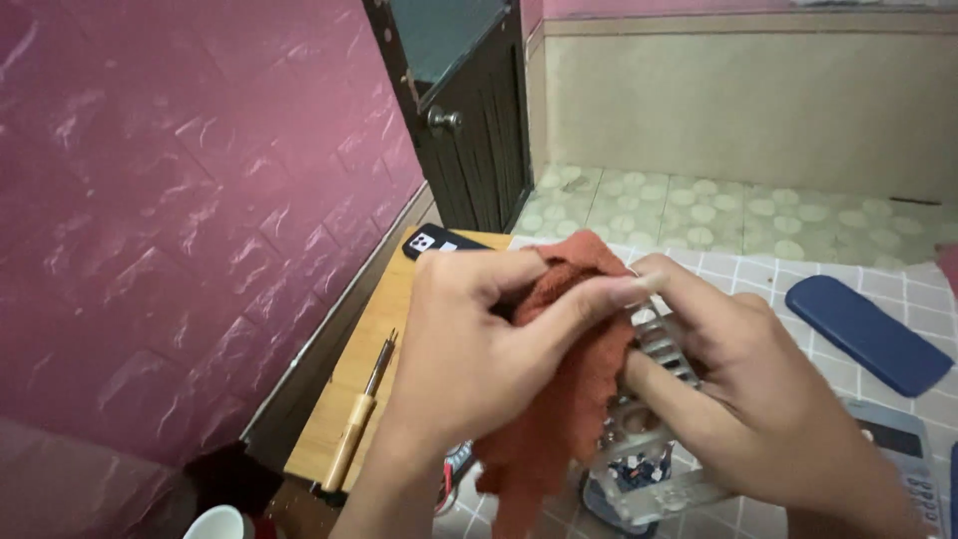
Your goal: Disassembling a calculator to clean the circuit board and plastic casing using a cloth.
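Both hands meet: left hand (469, 344) presses rust-red cloth (559, 399) against right hand's (743, 399) metal part (649, 439)

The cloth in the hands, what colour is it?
The cloth is rust orange, plain with no pattern. The head view shows it, pinched by the left hand.

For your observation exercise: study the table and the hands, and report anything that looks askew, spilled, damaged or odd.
Nothing looks spilled or broken. The left hand presses a rust-red cloth against a metal part held by the right hand. Only the phone lies partly over the table's far edge.
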